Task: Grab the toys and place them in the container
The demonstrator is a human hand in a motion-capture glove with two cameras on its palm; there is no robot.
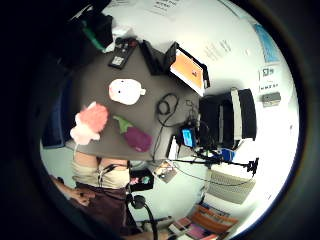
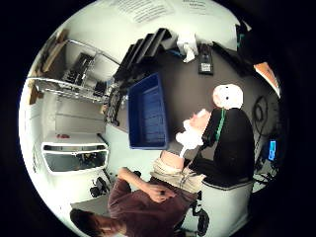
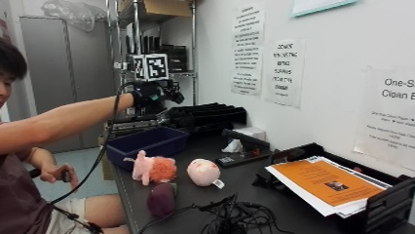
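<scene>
While the gloved right hand [image 3: 150,100] hangs above the blue container [image 3: 146,144], its hands' fingers — hidden — cannot be read.

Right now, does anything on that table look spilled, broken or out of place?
Nothing looks spilled or broken. Three soft toys, pink, purple and white, lie on the table outside the blue container.
</scene>
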